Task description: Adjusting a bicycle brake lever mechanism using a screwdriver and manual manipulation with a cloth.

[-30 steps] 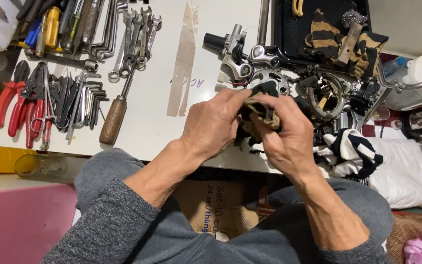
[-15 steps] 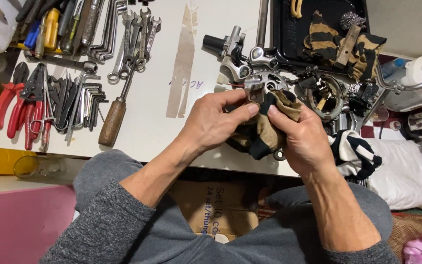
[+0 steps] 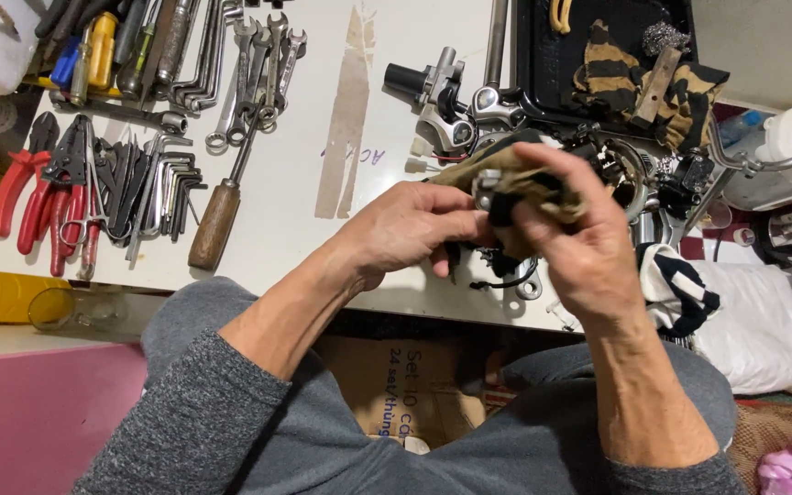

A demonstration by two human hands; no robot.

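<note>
Both hands [image 3: 506, 229] have lifted the tan rag [image 3: 515, 179]; brown cardboard box [image 3: 405, 380] below.

Repair workshop, small and cluttered: white worktable [image 3: 323, 247] with wrenches [image 3: 254, 64], red-handled pliers [image 3: 43, 192], hex keys [image 3: 162, 188] and wooden-handled screwdriver [image 3: 217, 215] far left; metal handlebar parts [image 3: 456, 101] and black tray [image 3: 552, 82] far right.

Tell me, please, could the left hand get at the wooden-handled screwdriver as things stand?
Probably yes, once freed: the left hand now grips the rag-wrapped metal part, but bare white tabletop lies between it and the screwdriver.
</note>
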